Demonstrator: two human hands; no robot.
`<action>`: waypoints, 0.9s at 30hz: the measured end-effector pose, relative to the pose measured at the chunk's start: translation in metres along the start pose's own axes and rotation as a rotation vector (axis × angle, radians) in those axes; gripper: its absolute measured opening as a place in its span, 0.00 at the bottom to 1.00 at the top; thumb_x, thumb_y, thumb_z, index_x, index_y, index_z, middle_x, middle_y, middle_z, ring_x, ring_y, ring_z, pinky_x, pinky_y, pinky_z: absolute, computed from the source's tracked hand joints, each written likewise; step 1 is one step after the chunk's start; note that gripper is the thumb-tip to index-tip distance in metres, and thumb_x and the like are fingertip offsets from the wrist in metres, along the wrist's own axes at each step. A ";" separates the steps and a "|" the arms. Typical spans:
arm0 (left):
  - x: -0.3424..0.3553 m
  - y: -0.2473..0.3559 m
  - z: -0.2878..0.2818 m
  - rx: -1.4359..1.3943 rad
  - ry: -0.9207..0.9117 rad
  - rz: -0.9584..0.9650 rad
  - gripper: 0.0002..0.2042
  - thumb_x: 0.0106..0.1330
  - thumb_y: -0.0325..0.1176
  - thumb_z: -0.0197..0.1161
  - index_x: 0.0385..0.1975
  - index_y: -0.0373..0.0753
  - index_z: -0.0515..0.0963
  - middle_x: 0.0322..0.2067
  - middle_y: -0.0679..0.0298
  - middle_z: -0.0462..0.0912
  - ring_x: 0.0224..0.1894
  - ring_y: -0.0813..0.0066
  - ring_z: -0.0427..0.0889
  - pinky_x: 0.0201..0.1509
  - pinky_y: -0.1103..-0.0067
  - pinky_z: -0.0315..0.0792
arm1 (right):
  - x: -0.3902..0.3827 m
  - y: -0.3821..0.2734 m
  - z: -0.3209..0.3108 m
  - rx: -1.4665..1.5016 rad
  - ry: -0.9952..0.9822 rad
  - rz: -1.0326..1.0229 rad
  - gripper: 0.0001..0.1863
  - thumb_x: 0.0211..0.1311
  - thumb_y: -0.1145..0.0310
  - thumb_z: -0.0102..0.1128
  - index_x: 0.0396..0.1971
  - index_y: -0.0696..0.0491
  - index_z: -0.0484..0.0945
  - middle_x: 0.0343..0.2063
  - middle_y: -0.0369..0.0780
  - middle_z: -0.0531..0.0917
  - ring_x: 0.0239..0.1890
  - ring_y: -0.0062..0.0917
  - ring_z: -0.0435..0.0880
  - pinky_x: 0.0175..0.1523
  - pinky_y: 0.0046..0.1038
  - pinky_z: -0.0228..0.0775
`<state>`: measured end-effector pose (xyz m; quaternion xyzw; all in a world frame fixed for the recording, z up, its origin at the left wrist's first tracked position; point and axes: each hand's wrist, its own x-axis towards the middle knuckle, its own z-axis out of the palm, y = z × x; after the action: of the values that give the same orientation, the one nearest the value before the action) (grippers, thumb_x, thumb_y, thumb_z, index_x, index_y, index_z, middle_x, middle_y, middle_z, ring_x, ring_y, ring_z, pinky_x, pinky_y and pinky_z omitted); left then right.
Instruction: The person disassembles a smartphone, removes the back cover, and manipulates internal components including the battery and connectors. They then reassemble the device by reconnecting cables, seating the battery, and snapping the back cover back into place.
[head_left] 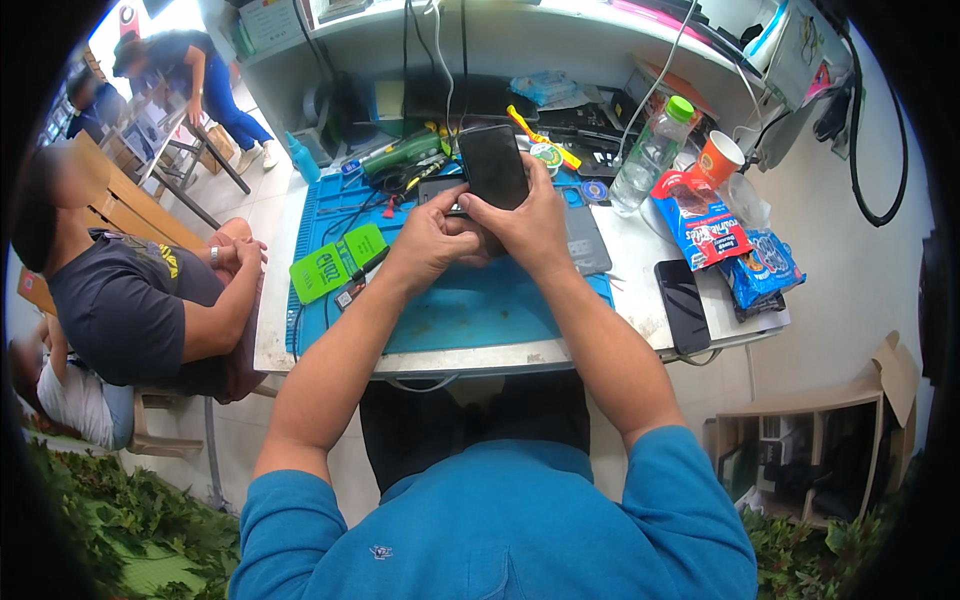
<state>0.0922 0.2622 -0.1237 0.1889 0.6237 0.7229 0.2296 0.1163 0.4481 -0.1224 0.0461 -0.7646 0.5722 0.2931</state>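
A black smartphone (493, 165) is held up over the blue work mat (440, 315), its dark screen facing me. My right hand (530, 220) is closed round its lower right side, with the thumb across the bottom of the front. At the lower left corner, my left hand (435, 235) has its fingers curled against the phone; what its fingertips press on is partly hidden. Behind my left fingers lies another dark phone-like part (438, 188) on the mat. A grey flat panel (586, 240) lies right of my right hand.
A green card box (338, 262), a green-handled tool (405, 150) and cables lie left. To the right stand a water bottle (650, 155) and paper cup (718, 158), with snack packets (700, 220) and a second smartphone (682, 305). A person (150, 300) sits close at left.
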 end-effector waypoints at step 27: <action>0.002 -0.007 0.006 -0.010 -0.025 0.154 0.49 0.65 0.17 0.70 0.88 0.40 0.55 0.47 0.53 0.93 0.48 0.70 0.92 0.59 0.72 0.85 | 0.007 0.010 0.006 0.304 0.094 0.149 0.44 0.57 0.59 0.91 0.64 0.65 0.73 0.50 0.47 0.90 0.49 0.26 0.91 0.54 0.28 0.86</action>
<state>0.0947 0.2686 -0.1294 0.2442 0.6010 0.7389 0.1822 0.1046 0.4481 -0.1286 0.0064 -0.6562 0.7028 0.2748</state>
